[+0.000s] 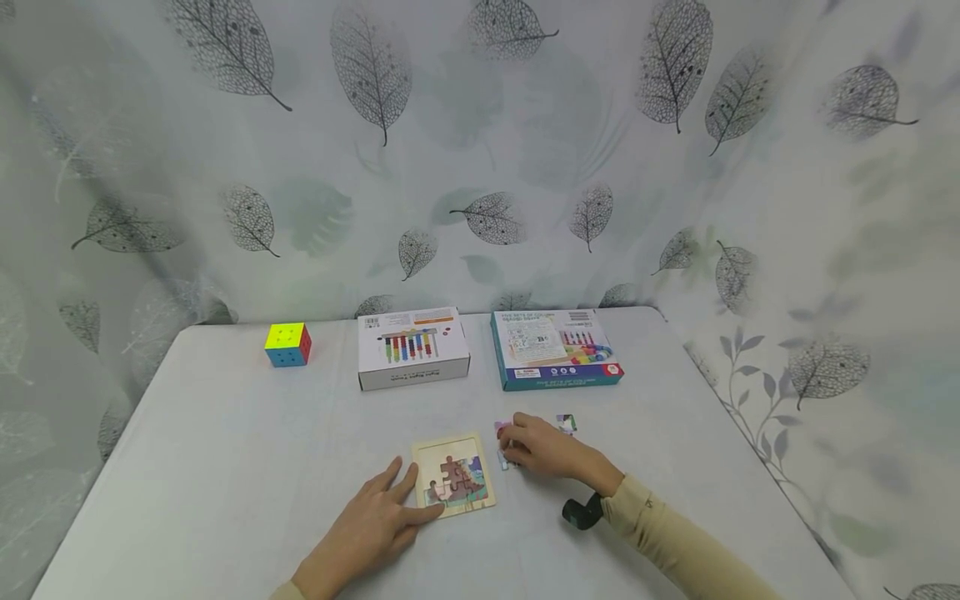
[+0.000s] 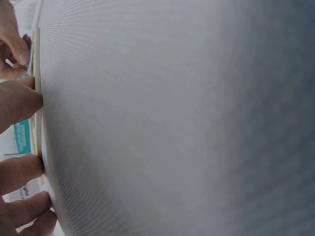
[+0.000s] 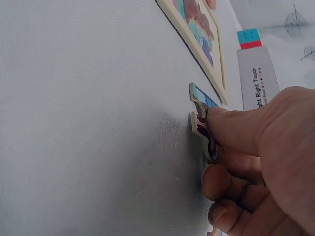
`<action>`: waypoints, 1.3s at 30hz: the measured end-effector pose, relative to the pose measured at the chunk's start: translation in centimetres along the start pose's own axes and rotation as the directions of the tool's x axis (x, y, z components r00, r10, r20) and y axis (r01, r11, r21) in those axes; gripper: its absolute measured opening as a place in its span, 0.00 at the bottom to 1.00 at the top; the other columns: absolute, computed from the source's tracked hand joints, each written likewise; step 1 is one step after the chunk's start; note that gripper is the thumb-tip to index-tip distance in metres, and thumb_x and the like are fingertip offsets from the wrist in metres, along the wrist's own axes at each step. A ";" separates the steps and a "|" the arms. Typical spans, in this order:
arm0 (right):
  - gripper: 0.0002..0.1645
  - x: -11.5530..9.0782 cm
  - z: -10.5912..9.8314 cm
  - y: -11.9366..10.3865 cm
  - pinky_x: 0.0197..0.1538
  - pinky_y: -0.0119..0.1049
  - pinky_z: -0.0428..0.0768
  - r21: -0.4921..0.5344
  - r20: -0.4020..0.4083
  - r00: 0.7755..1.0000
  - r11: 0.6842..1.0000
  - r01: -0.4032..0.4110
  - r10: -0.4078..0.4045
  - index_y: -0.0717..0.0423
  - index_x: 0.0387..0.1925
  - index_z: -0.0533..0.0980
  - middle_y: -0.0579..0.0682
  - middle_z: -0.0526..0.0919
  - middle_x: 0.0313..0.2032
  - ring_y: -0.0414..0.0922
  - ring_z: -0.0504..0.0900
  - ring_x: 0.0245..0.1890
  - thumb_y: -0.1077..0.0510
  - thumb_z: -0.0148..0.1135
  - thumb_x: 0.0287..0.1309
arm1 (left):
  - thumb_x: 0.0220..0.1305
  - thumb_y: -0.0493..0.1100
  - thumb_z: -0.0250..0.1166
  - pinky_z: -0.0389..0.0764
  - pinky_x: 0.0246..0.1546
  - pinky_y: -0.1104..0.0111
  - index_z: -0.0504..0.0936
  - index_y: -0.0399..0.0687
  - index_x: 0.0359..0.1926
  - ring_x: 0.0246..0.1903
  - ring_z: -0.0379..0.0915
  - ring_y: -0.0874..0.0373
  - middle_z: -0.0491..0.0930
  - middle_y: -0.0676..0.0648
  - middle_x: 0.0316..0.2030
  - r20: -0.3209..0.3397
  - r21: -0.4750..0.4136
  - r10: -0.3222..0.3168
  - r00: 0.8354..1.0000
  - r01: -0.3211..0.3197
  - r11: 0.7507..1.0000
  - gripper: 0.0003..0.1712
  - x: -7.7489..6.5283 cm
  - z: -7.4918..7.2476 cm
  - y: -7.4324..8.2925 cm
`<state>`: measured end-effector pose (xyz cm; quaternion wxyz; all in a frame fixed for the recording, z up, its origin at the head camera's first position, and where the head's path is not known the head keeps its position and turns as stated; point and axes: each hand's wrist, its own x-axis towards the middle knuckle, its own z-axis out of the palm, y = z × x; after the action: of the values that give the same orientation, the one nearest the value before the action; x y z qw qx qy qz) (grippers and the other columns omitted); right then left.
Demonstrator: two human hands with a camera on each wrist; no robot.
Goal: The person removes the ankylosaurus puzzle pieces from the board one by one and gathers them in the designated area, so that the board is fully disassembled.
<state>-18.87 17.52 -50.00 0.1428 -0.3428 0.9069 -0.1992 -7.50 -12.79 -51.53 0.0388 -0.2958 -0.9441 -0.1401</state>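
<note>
A square wooden puzzle tray (image 1: pixel 430 457) lies on the table, partly filled with brown, purple and teal jigsaw pieces. My left hand (image 1: pixel 375 517) rests at its left side with fingers spread, the thumb across the lower rim and fingertips along the left edge. To the right of the tray, my right hand (image 1: pixel 551 448) pinches a jigsaw piece (image 3: pixel 201 129) with dark red and purple print between thumb and fingers. Close beside that one is a blue-printed piece (image 3: pixel 198 93). Another loose piece (image 1: pixel 566 423) lies beyond the right hand.
Toward the back stand a white toy box (image 1: pixel 412 371) and a teal-edged toy box (image 1: pixel 558 383). A cube puzzle (image 1: pixel 287 343) with yellow, blue and red faces sits at the back left. Behind the white-covered table (image 1: pixel 247 467) hangs a leaf-print curtain (image 1: pixel 525 150).
</note>
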 end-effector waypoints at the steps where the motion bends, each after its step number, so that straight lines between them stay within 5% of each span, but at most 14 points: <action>1: 0.07 0.0 0.0 0.0 0.39 0.24 0.73 0.001 0.000 1.000 1.000 0.004 -0.004 0.48 0.45 0.81 0.43 0.77 0.37 0.35 0.70 0.34 0.56 0.63 0.67 | 0.60 0.47 0.70 0.81 0.56 0.45 0.86 0.77 0.52 0.64 0.71 0.29 0.80 0.34 0.61 0.003 -0.002 0.000 1.000 0.000 1.000 0.20 0.0 0.0 0.0; 17: 0.06 0.2 0.0 0.0 0.37 0.25 0.72 -0.009 -0.010 1.000 1.000 0.001 -0.001 0.50 0.44 0.81 0.42 0.78 0.35 0.35 0.69 0.32 0.56 0.64 0.66 | 0.60 0.47 0.70 0.81 0.56 0.46 0.86 0.77 0.52 0.63 0.72 0.29 0.80 0.34 0.61 -0.003 0.008 0.010 1.000 -0.010 1.000 0.20 0.1 0.1 -0.2; 39: 0.14 0.4 -0.2 -0.3 0.48 0.32 0.83 -0.038 0.016 0.998 0.997 -0.067 0.068 0.53 0.49 0.80 0.46 0.82 0.42 0.37 0.74 0.38 0.53 0.66 0.64 | 0.61 0.48 0.69 0.80 0.57 0.45 0.85 0.77 0.53 0.64 0.71 0.29 0.78 0.35 0.63 0.050 0.010 -0.010 0.999 0.010 1.000 0.20 0.2 0.3 -0.2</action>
<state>-19.06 17.08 -49.68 0.1511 -0.3163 0.9202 -0.1742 -7.76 -12.80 -51.87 0.0160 -0.2944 -0.9469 -0.1283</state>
